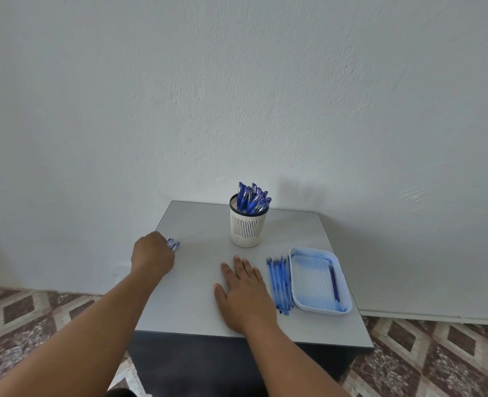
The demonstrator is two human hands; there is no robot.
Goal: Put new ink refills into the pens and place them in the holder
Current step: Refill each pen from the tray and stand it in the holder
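A cream slotted holder stands at the back of the grey table, filled with several blue pens. At the table's left edge my left hand is curled round a blue pen, whose end sticks out past my knuckles. My right hand lies flat on the table, fingers straight, holding nothing. Just right of it lie several blue ink refills in a row. A white tray stained with blue ink holds one dark blue refill.
The small table stands against a white wall. Patterned brown and white floor tiles surround it. The tray sits near the table's right edge, and the holder stands close to the wall.
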